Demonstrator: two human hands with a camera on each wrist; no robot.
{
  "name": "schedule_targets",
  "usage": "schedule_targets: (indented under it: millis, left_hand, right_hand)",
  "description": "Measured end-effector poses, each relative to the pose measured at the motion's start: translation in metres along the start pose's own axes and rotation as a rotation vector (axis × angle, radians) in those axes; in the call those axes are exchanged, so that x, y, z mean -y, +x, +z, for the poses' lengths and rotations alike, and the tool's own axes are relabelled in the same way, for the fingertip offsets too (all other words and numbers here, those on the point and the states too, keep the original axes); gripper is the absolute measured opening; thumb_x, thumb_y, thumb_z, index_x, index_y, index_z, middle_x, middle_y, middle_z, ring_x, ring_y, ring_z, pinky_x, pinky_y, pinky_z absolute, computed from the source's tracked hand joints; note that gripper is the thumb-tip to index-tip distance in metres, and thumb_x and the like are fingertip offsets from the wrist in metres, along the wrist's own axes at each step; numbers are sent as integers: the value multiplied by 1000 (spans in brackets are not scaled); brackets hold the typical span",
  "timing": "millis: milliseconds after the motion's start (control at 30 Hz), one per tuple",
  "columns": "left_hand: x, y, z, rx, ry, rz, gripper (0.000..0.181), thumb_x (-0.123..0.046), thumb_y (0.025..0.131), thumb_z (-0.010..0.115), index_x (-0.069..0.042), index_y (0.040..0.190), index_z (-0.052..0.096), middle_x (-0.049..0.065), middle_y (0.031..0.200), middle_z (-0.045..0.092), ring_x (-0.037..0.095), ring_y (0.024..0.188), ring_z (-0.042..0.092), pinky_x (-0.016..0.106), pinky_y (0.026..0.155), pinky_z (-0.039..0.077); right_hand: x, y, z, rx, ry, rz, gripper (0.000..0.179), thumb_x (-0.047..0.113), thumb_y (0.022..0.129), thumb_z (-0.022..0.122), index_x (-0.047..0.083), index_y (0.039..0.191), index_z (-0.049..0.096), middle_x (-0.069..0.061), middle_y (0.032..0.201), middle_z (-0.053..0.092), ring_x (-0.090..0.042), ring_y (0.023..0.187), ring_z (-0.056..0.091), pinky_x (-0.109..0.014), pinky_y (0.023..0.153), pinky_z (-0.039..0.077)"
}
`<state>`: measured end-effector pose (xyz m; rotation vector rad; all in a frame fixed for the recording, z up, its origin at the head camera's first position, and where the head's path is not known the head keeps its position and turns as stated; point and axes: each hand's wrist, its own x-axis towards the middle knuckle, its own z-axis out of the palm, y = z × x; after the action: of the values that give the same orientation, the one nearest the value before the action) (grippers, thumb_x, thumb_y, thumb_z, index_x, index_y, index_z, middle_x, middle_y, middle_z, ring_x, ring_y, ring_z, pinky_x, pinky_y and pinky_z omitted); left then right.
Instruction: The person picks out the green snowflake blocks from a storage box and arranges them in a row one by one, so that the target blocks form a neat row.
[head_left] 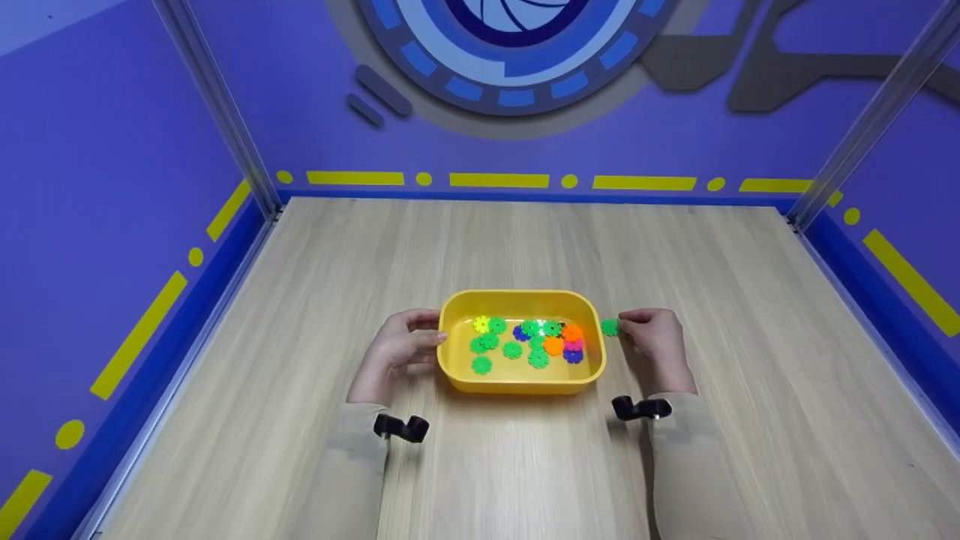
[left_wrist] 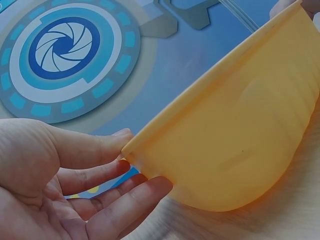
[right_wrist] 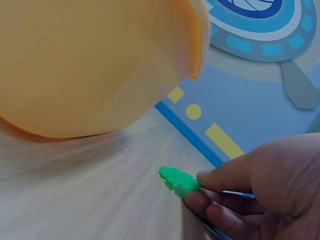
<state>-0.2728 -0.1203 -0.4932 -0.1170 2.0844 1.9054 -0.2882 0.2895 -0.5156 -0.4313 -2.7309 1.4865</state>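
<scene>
A yellow plastic basin [head_left: 517,387] stands on the table in the head view, with several flower-shaped discs in green, orange, blue, pink and yellow on its floor. My left hand [head_left: 401,345] holds the basin's left rim; in the left wrist view the thumb [left_wrist: 95,149] lies at the rim and the other fingers against the outer wall. Just beyond the basin's right side, my right hand [head_left: 656,337] pinches a green flower-shaped disc [right_wrist: 179,180] between thumb and fingertips. That disc is outside the basin, low over the table.
The wooden tabletop [head_left: 510,465] extends around the basin. Blue printed panels [head_left: 480,150] with yellow dashes wall it in at the back and both sides, joined by metal posts [head_left: 225,105]. A black bracket [head_left: 401,427] sits on each wrist.
</scene>
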Motion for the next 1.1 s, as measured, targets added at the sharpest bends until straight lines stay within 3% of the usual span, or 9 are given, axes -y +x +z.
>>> schedule_targets:
  millis: [167, 433, 600, 733, 900, 1100]
  left_hand:
    - [0, 0, 0, -4, 11, 0, 50, 1, 92, 71, 1, 141, 58, 25, 135, 62, 21, 89, 73, 36, 75, 66]
    - [-1, -1, 1, 7, -25, -12, 51, 2, 93, 69, 2, 142, 56, 25, 135, 62, 22, 90, 73, 37, 76, 66]
    - [-1, -1, 1, 9, -34, -20, 51, 1, 93, 70, 1, 142, 56, 25, 137, 61, 23, 91, 73, 37, 77, 66]
    - [0, 0, 0, 1, -31, -33, 51, -1, 93, 71, -1, 142, 57, 23, 136, 62, 21, 91, 72, 36, 77, 66]
    - [0, 1, 0, -1, -34, -33, 51, -1, 93, 71, -1, 142, 57, 22, 135, 62, 20, 90, 72, 36, 77, 66]
    - [1, 2, 0, -6, -38, -38, 51, 0, 93, 71, 0, 142, 57, 22, 136, 62, 20, 90, 71, 35, 76, 66]
  right_hand:
    - [-2, 0, -3, -11, 5, 10, 31, 12, 97, 65, -5, 120, 73, -25, 120, 73, -18, 92, 66, -17, 77, 54]
    - [0, -1, -11, -12, 45, 63, 36, 14, 96, 64, -2, 127, 70, -20, 113, 75, -14, 82, 64, -19, 68, 55]
    - [7, -6, -16, -3, 146, 57, 36, 14, 99, 63, -2, 132, 67, -24, 122, 70, -18, 87, 68, -24, 76, 62]
    - [15, -10, -20, 1, 149, 15, 36, 15, 101, 62, -1, 133, 66, -25, 127, 67, -17, 89, 70, -28, 83, 63]
    - [26, -15, -27, 9, 92, -36, 38, 21, 102, 64, 2, 134, 66, -22, 129, 67, -11, 89, 70, -16, 82, 59]
    - [37, -18, -30, 37, 135, -49, 42, 26, 101, 67, 4, 137, 65, -19, 130, 67, -4, 87, 70, -11, 81, 57]
